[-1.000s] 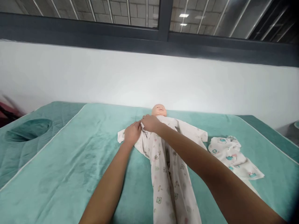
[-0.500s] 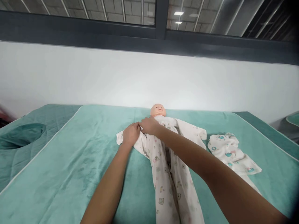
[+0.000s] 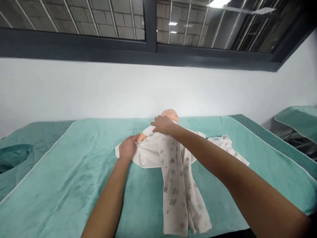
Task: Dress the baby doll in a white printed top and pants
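Note:
A baby doll (image 3: 170, 114) lies on its back with its head toward the wall, its head turned to the right. My right hand (image 3: 163, 125) is closed at the doll's shoulder, fingers on its white upper arm (image 3: 149, 130). The doll's small bare hand points toward my left hand (image 3: 128, 148), which pinches the white baby shirt (image 3: 148, 153) near its sleeve. That shirt is spread under the doll. Patterned baby trousers (image 3: 173, 185) with bear prints cover its body, their legs reaching toward me. My right forearm hides part of the doll's far side.
The teal padded mattress (image 3: 74, 172) carries everything. A second printed white garment (image 3: 229, 145) lies crumpled to the right, partly behind my forearm. A white wall (image 3: 111, 89) and dark window frame (image 3: 99, 49) stand behind. Another teal pad (image 3: 299, 120) is at far right.
The doll's left-side arm has come into view, stretched over the shirt. My hands have moved apart, and the doll's head has turned to the right. The camera view has shifted.

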Demonstrator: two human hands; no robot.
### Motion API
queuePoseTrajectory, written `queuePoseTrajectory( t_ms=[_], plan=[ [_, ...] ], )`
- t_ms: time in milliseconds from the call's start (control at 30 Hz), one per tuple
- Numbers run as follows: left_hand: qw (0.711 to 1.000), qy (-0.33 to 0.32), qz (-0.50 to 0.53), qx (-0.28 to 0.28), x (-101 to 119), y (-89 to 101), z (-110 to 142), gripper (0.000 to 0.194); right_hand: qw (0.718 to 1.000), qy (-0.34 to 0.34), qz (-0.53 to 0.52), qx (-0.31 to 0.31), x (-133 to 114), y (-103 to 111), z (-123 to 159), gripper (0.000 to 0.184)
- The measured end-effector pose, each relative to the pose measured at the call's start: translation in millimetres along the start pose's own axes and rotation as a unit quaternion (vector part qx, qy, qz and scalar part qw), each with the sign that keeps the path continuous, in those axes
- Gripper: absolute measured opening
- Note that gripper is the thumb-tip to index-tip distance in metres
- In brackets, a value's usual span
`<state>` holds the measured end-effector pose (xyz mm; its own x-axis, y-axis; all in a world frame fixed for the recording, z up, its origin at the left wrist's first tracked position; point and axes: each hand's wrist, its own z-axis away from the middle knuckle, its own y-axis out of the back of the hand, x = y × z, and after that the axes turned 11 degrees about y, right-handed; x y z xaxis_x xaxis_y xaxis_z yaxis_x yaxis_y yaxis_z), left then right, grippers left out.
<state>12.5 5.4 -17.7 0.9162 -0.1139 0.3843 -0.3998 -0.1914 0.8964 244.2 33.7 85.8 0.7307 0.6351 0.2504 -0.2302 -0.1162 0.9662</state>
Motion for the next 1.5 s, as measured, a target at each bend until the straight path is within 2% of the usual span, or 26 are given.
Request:
queuePoseTrajectory(
  t_ms=[133,267,333,433,500,567,633,733,800,900,967,1067,1200,1267,1333,1433,1500],
  plan=[
    [0.999,-0.027,-0.033,0.002,5,-3.2,0,0.057,1.0,-0.01,-0.014,0.015,0,0,8,0.037],
    [0.995,-0.058,-0.061,0.051,10,-5.1,2,0.056,1.0,0.017,-0.011,0.019,-20,-13,-2,0.038],
    [0.994,-0.069,-0.068,0.057,10,-4.3,3,0.056,0.999,0.031,-0.009,0.022,-30,-19,-9,0.036],
    [0.993,-0.075,-0.075,0.044,5,-1.7,2,0.044,0.998,0.044,-0.031,0.029,-36,-22,-14,0.032],
    [0.994,-0.06,-0.086,0.04,2,-0.4,0,0.037,0.995,0.036,-0.08,0.038,-31,-23,-10,0.03],
    [0.994,-0.036,-0.097,0.036,0,-0.3,-1,0.034,0.986,0.018,-0.149,0.076,-20,-28,3,0.028],
    [0.995,-0.013,-0.097,0.033,1,-1.5,-2,0.034,0.965,0.0,-0.211,0.156,-7,-40,26,0.031],
    [0.995,0.018,-0.092,0.04,4,-5.0,-1,0.034,0.919,-0.068,-0.256,0.292,13,-76,76,0.036],
    [0.993,0.043,-0.093,0.054,7,-7.9,1,0.032,0.9,-0.143,-0.246,0.33,23,-106,109,0.037],
    [0.988,0.072,-0.099,0.091,9,-12.7,4,0.032,0.889,-0.243,-0.218,0.32,34,-141,142,0.038],
    [0.983,0.09,-0.106,0.115,8,-15.7,5,0.032,0.887,-0.277,-0.213,0.302,40,-152,148,0.035],
    [0.978,0.1,-0.113,0.141,6,-19.1,5,0.034,0.882,-0.291,-0.234,0.288,46,-153,144,0.03],
    [0.978,0.057,-0.105,0.171,11,-19.4,12,0.041,0.869,-0.303,-0.259,0.294,49,-150,136,0.028],
    [0.978,0.034,-0.097,0.183,24,-16.4,18,0.044,0.86,-0.315,-0.276,0.292,49,-148,136,0.028],
    [0.982,-0.004,-0.075,0.172,48,-11.5,24,0.044,0.846,-0.332,-0.299,0.29,50,-147,136,0.028],
    [0.99,-0.086,-0.012,0.11,106,-5.1,25,0.041,0.819,-0.359,-0.342,0.289,53,-146,136,0.028],
    [0.99,-0.137,-0.011,0.033,152,-5.7,17,0.039,0.8,-0.376,-0.366,0.291,56,-147,136,0.027]
  ],
)
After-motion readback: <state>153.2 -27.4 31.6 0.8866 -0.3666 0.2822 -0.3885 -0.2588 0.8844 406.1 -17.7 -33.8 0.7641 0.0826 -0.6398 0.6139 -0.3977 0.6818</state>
